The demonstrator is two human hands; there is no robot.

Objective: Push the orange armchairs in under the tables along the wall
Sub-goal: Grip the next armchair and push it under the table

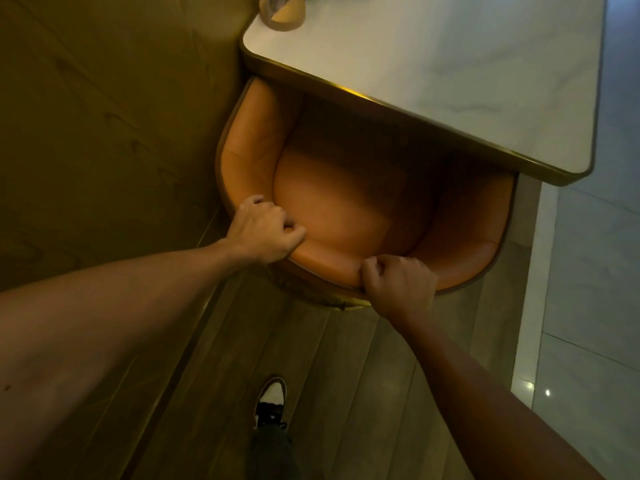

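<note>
**Armchair partly tucked under the counter**

Both hands, left hand (260, 230) and right hand (398, 282), grip the curved back rim of the orange leather armchair (346, 209) at frame centre. Its front already sits beneath the white marble, brass-edged counter (450, 64) at upper right; the seat's rear still shows, so some pushing probably remains.
</note>
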